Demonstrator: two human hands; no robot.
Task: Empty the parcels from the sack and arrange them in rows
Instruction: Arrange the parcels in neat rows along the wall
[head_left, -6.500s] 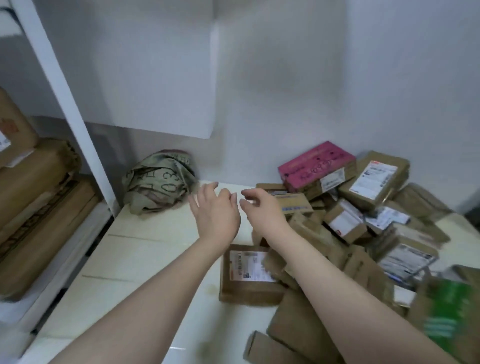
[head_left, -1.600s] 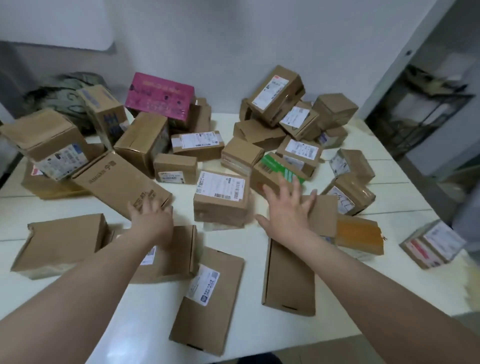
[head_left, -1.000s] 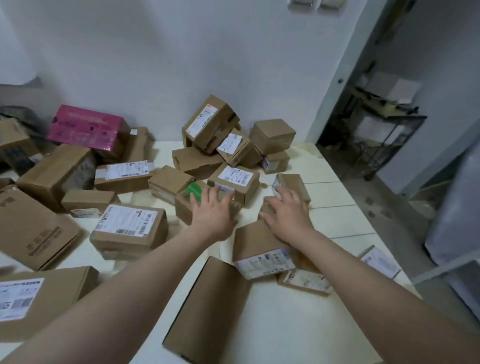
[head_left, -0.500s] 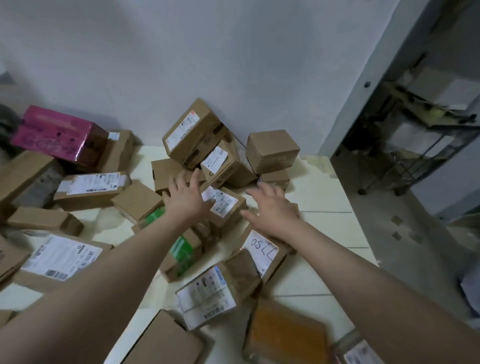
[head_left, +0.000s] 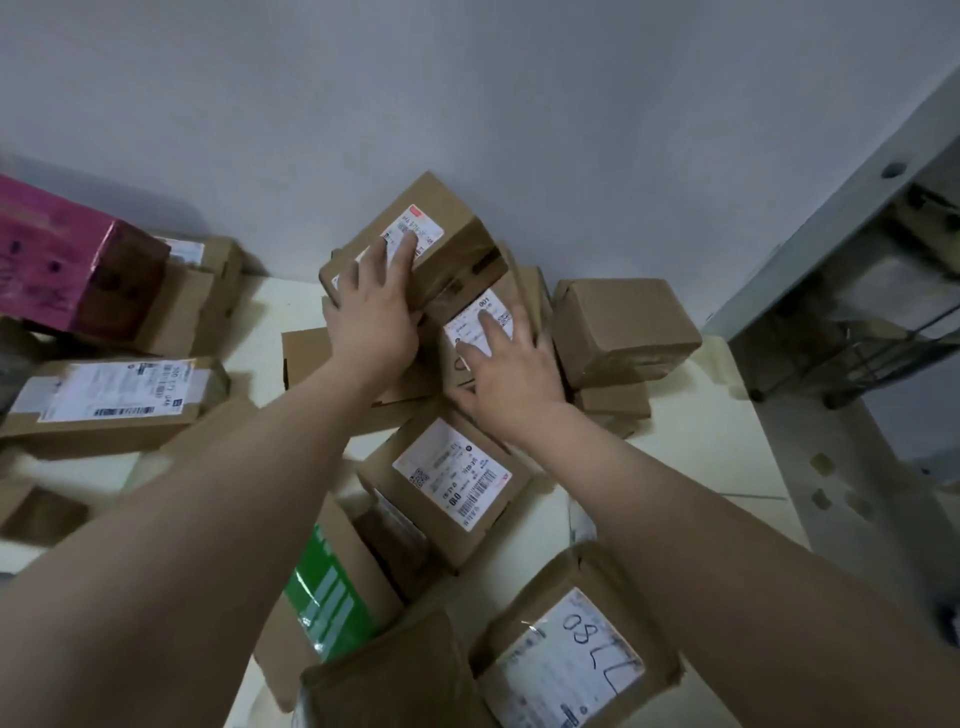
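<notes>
Your left hand (head_left: 376, 312) lay open, fingers spread flat on the label of a tilted brown parcel (head_left: 460, 231) leaning against the wall. Your right hand (head_left: 506, 374) rested with straight fingers on the white-labelled parcel (head_left: 488, 301) just below it. A plain box (head_left: 623, 332) sat to the right. More parcels crowded the cream worktop (head_left: 701, 441) nearer you, one green-printed (head_left: 327, 597), and a pink box (head_left: 57, 260) stood far left.

Dim, flat light; soft shadows; edges warped, lower left blurred.
</notes>
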